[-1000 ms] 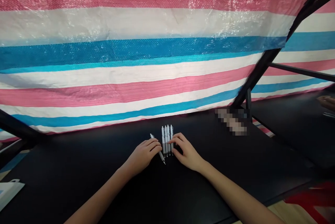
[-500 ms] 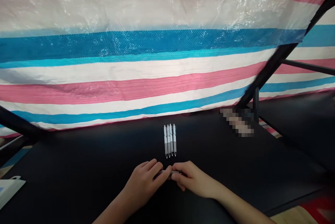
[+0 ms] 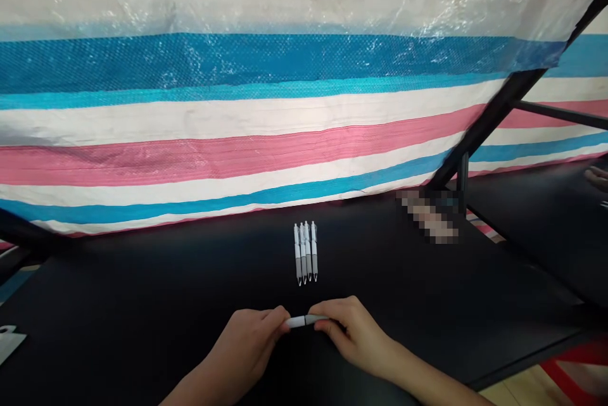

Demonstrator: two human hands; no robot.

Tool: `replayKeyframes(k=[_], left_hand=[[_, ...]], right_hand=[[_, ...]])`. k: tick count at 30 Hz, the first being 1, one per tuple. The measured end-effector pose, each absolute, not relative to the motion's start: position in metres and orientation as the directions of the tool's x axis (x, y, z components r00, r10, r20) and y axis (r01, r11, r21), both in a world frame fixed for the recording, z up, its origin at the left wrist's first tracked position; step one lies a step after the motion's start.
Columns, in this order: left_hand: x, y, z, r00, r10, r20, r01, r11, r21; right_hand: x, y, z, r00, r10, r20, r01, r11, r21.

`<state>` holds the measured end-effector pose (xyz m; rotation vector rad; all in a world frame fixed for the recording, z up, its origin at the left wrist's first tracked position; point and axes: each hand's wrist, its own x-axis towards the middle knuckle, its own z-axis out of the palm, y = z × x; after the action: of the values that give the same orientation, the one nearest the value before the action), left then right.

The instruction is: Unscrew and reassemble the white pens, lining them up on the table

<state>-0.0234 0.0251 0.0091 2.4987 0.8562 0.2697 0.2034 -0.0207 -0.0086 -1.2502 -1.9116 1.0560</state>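
Level above the black table (image 3: 156,285), a white-and-grey pen (image 3: 297,322) spans the space between my two hands. My left hand (image 3: 251,339) pinches the white barrel end between thumb and fingers. My right hand (image 3: 356,330) grips the grey section, its thumb and forefinger closed round it. A dark band shows where white meets grey; whether the two parts are joined there I cannot tell. Just beyond my hands, several similar pens (image 3: 305,253) lie side by side in a row, their tips toward me.
A striped plastic sheet (image 3: 237,121) hangs behind the table. A black slanted frame bar (image 3: 479,121) rises at the right, near a pixelated patch (image 3: 430,216). A white object (image 3: 12,342) sits at the left edge. Another person's hand (image 3: 597,178) shows at far right.
My hands have drawn slightly apart, so more of the pen shows between them. The left fingers have shifted onto the white end. A person's hand has appeared at far right.
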Motion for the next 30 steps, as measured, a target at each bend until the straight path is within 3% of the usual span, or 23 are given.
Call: replayKeyframes(k=[3, 8, 11, 15, 19, 30], left_hand=[[-0.030, 0.025, 0.013, 0.716, 0.697, -0.029, 0.520, -0.506, 0.688], [-0.043, 0.023, 0.010, 0.481, 0.876, 0.023, 0.406, -0.247, 0.880], [-0.042, 0.018, 0.007, 0.368, 0.929, -0.050, 0.285, -0.061, 0.957], [-0.037, 0.014, 0.002, 0.275, 0.937, -0.214, 0.128, 0.185, 0.974], [-0.037, 0.015, -0.003, 0.314, 0.923, -0.221, 0.059, 0.214, 0.975], [-0.047, 0.015, -0.011, 0.325, 0.927, -0.186, 0.025, 0.189, 0.982]], right_hand=[[0.204, -0.021, -0.007, -0.349, 0.937, 0.012, 0.450, 0.179, -0.875], [0.206, -0.018, -0.004, -0.308, 0.948, -0.085, 0.419, 0.055, -0.906], [0.204, -0.019, -0.007, -0.279, 0.959, -0.054, 0.391, 0.063, -0.918], [0.204, -0.023, -0.012, -0.248, 0.969, -0.006, 0.394, 0.096, -0.914], [0.207, -0.023, -0.010, -0.277, 0.958, -0.079, 0.366, 0.030, -0.930], [0.213, -0.021, -0.007, -0.209, 0.976, -0.059, 0.336, 0.015, -0.942]])
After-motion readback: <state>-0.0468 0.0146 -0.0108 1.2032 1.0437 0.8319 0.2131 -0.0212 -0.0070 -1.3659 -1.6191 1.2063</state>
